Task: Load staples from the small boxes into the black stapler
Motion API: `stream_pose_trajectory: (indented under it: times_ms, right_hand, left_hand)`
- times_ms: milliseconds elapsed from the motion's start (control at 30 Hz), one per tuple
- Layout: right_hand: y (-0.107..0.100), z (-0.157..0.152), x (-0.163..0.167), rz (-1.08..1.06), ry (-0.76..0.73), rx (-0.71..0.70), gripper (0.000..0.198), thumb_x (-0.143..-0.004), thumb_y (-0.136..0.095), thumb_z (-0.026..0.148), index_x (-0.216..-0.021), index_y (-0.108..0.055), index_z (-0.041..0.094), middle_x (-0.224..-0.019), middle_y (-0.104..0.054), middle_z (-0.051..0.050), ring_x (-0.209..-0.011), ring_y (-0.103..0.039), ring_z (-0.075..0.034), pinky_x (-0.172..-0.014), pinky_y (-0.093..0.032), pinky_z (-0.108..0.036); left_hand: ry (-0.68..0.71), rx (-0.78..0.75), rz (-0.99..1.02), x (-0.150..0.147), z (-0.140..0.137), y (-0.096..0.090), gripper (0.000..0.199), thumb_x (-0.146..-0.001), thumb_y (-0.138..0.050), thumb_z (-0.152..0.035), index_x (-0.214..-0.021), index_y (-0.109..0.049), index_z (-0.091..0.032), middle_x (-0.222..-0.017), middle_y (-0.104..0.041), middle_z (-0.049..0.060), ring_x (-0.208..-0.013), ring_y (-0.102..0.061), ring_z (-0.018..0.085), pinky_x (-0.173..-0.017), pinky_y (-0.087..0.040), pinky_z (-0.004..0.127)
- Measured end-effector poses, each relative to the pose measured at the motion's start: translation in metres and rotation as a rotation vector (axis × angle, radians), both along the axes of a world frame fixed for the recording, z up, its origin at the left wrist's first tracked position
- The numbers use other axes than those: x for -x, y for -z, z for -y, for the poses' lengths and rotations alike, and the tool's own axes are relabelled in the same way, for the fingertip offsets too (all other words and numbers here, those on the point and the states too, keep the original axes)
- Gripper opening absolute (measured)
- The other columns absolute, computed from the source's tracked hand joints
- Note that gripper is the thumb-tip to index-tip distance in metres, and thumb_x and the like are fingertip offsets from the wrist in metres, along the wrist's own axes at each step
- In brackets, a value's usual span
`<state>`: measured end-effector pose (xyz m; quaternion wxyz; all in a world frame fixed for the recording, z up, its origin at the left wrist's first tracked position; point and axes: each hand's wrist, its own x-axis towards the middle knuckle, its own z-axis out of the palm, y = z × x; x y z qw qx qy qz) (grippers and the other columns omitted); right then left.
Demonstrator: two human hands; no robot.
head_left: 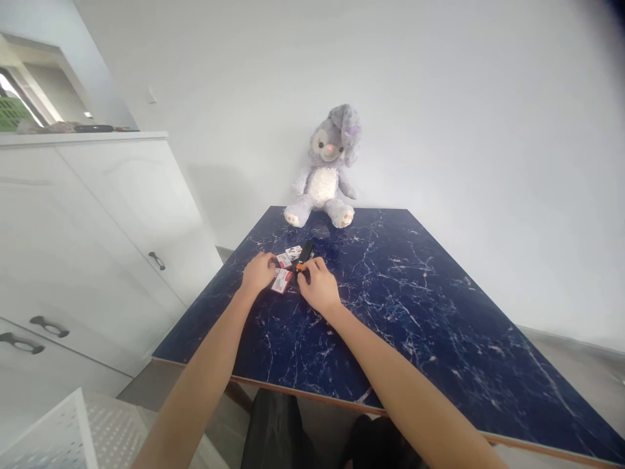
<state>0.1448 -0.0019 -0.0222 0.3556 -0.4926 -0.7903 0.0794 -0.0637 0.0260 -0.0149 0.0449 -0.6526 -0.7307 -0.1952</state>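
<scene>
On the blue marbled table (405,293), my left hand (258,272) has its fingers curled at the left end of a small red-and-white box (284,261), apparently gripping it. Another red-and-white box (282,281) lies just in front, and a white box with dark print (293,252) lies behind. My right hand (319,284) is closed, thumb and fingers pinching a small orange piece (299,267) beside or on a long black object (306,249). The exact kind of the black object is too small to tell, and the fingers partly cover it.
A grey plush rabbit (325,172) sits at the table's far edge against the wall. White cabinets (97,228) with dark handles stand at left, with a green basket (13,113) on top. A white perforated container (81,423) is on the lower left.
</scene>
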Motion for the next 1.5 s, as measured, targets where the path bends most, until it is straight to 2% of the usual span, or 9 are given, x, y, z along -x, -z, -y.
stream_pose_trajectory:
  times_ms: [200,367,533,733,867,1033,1200,1300,1500]
  right_hand:
    - [0.006,-0.011,-0.003,-0.044,-0.006,0.155,0.065,-0.090,-0.052,0.034,-0.149,-0.033,0.016,-0.132,-0.057,-0.015,-0.100,-0.066,-0.025,-0.091,-0.051,-0.038]
    - [0.008,-0.011,-0.002,-0.066,-0.060,0.177,0.082,-0.088,-0.055,0.037,-0.157,-0.016,0.014,-0.149,-0.044,-0.019,-0.115,-0.061,-0.028,-0.097,-0.049,-0.040]
    - [0.009,-0.020,-0.005,-0.206,-0.119,0.318,0.091,-0.085,-0.060,0.034,-0.158,-0.009,0.016,-0.144,-0.052,-0.017,-0.102,-0.068,-0.022,-0.095,-0.051,-0.037]
    - [0.007,-0.026,-0.010,-0.212,-0.156,0.374,0.095,-0.084,-0.065,0.037,-0.157,-0.007,0.018,-0.132,-0.064,-0.010,-0.096,-0.070,-0.018,-0.089,-0.053,-0.031]
    - [0.010,-0.026,-0.013,-0.206,-0.170,0.373,0.088,-0.084,-0.065,0.036,-0.155,-0.014,0.022,-0.131,-0.065,-0.007,-0.094,-0.071,-0.017,-0.090,-0.053,-0.032]
    - [0.009,-0.028,-0.017,-0.239,-0.257,0.404,0.081,-0.085,-0.062,0.029,-0.153,-0.019,0.023,-0.127,-0.068,-0.004,-0.092,-0.072,-0.017,-0.092,-0.053,-0.033]
    - [0.008,-0.031,-0.021,-0.251,-0.295,0.423,0.076,-0.086,-0.060,0.024,-0.153,-0.023,0.024,-0.126,-0.069,-0.002,-0.097,-0.071,-0.016,-0.094,-0.052,-0.031]
    - [0.008,-0.031,-0.021,-0.256,-0.295,0.416,0.077,-0.086,-0.060,0.024,-0.153,-0.023,0.023,-0.124,-0.070,-0.002,-0.096,-0.071,-0.016,-0.094,-0.052,-0.031]
    - [0.012,-0.030,-0.014,-0.257,-0.226,0.353,0.073,-0.088,-0.056,0.024,-0.152,-0.022,0.018,-0.120,-0.071,-0.005,-0.089,-0.071,-0.016,-0.093,-0.052,-0.031]
  left_hand:
    - [-0.166,0.032,-0.064,0.007,0.001,0.000,0.032,-0.087,-0.053,-0.024,-0.115,-0.069,-0.023,-0.108,-0.071,0.014,-0.100,-0.067,0.032,-0.084,-0.053,0.042]
    - [-0.208,-0.003,-0.044,0.025,0.002,0.000,0.030,-0.084,-0.057,-0.022,-0.111,-0.071,-0.021,-0.107,-0.071,0.016,-0.103,-0.066,0.032,-0.085,-0.053,0.041]
    - [-0.093,0.013,0.059,0.020,0.003,-0.002,0.040,-0.085,-0.051,-0.018,-0.121,-0.067,-0.026,-0.116,-0.071,0.010,-0.104,-0.067,0.026,-0.089,-0.051,0.035]
    - [-0.041,0.071,0.045,0.002,0.002,-0.004,0.033,-0.089,-0.049,-0.030,-0.112,-0.071,-0.023,-0.107,-0.074,0.012,-0.097,-0.069,0.029,-0.087,-0.050,0.037]
    - [-0.035,-0.054,0.052,-0.010,0.003,-0.002,0.034,-0.092,-0.046,-0.040,-0.111,-0.070,-0.025,-0.107,-0.074,0.009,-0.097,-0.067,0.029,-0.088,-0.050,0.037]
    - [0.168,-0.176,0.066,-0.022,0.004,-0.003,0.039,-0.096,-0.038,-0.040,-0.113,-0.069,-0.022,-0.110,-0.073,0.007,-0.102,-0.063,0.026,-0.097,-0.044,0.036]
    - [0.319,-0.032,0.158,-0.020,0.006,-0.002,0.044,-0.099,-0.033,-0.045,-0.103,-0.071,-0.023,-0.098,-0.074,0.005,-0.088,-0.067,0.022,-0.082,-0.048,0.029]
    - [0.277,0.036,0.108,-0.022,0.008,-0.003,0.051,-0.100,-0.028,-0.048,-0.091,-0.070,-0.021,-0.083,-0.073,0.006,-0.077,-0.067,0.022,-0.074,-0.048,0.029]
    - [0.042,0.025,-0.113,-0.028,0.009,-0.004,0.052,-0.100,-0.027,-0.049,-0.091,-0.069,-0.019,-0.092,-0.074,0.014,-0.086,-0.070,0.030,-0.079,-0.049,0.037]
